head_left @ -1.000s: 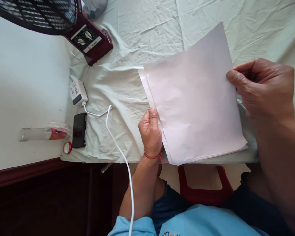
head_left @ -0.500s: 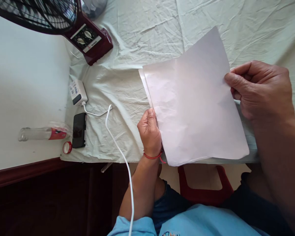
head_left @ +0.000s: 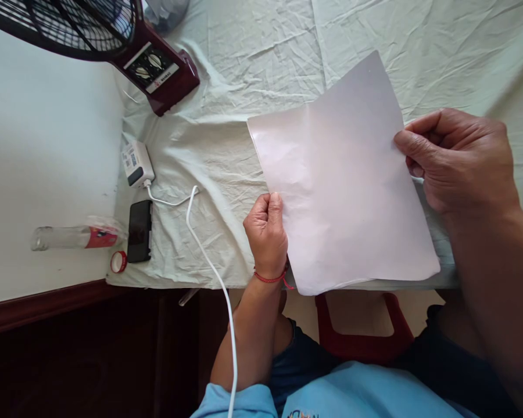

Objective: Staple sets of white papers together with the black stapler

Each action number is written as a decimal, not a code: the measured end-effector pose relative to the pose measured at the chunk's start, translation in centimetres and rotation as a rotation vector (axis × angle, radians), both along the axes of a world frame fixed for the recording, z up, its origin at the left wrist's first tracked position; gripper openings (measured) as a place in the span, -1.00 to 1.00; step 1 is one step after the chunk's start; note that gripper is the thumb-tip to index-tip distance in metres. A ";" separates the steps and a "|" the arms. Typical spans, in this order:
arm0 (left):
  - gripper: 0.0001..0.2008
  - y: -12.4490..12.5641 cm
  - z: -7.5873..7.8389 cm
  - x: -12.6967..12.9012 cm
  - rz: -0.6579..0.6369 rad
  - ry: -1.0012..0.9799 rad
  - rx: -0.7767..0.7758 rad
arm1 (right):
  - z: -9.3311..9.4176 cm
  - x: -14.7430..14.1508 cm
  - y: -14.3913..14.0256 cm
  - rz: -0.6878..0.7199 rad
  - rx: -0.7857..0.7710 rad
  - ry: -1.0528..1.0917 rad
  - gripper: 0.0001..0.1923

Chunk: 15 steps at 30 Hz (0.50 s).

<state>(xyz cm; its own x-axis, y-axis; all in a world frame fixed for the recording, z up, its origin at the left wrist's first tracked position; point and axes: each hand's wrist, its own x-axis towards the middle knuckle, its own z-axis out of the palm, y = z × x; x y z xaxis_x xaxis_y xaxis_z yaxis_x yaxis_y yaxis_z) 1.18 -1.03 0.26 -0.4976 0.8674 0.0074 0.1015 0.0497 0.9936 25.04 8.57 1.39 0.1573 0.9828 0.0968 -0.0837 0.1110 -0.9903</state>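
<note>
A thin stack of white paper sheets (head_left: 340, 174) is held just above the pale green cloth (head_left: 261, 69) covering the table. My left hand (head_left: 267, 235) pinches the stack's left edge near its lower corner; a red thread circles that wrist. My right hand (head_left: 457, 159) grips the right edge, thumb on top. The top sheet covers the ones beneath, whose edges show only at the lower corner.
A dark red fan (head_left: 126, 40) stands at the back left. A white charger (head_left: 135, 164) with its cable (head_left: 209, 255), a black phone (head_left: 140, 230), a lying clear bottle (head_left: 70, 238) and a red tape roll (head_left: 119, 262) sit at the left. A red stool (head_left: 361, 325) is below the table edge.
The sheets have been squared up: the lower sheet's left edge, which stuck out before, is now hidden under the top one. Both hands stayed nearly in place.
</note>
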 end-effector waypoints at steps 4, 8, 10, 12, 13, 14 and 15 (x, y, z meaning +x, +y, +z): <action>-0.61 0.0 0.1 -0.1 -0.007 0.075 -0.010 | 0.1 0.0 -0.2 0.011 -0.006 -0.045 -0.83; -0.62 0.0 -0.2 -0.4 -0.011 0.088 -0.010 | 0.0 0.3 -0.3 0.025 -0.128 -0.223 -0.86; -0.63 0.0 -0.4 -0.5 -0.010 0.053 -0.013 | 0.0 0.5 -0.4 0.023 -0.186 -0.393 -0.95; -0.64 0.1 -0.5 -0.6 -0.004 0.007 -0.018 | 0.0 0.7 -0.4 0.031 -0.222 -0.553 -0.91; -0.64 0.1 -0.5 -0.6 -0.002 -0.009 -0.020 | 0.1 0.8 -0.4 0.038 -0.240 -0.604 -0.84; -0.64 0.1 -0.6 -0.6 0.002 -0.020 -0.021 | 0.1 0.8 -0.4 0.048 -0.264 -0.628 -0.78; -0.63 0.1 -0.6 -0.6 0.004 -0.025 -0.023 | 0.1 0.8 -0.3 0.064 -0.291 -0.632 -0.73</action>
<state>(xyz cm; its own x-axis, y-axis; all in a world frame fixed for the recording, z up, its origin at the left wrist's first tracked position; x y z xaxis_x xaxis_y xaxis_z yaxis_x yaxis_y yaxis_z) 0.53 -0.91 -0.34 -0.5011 0.8650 -0.0244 0.0767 0.0725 0.9944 25.85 8.22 1.53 0.0983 0.9881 -0.1184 0.5210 -0.1525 -0.8398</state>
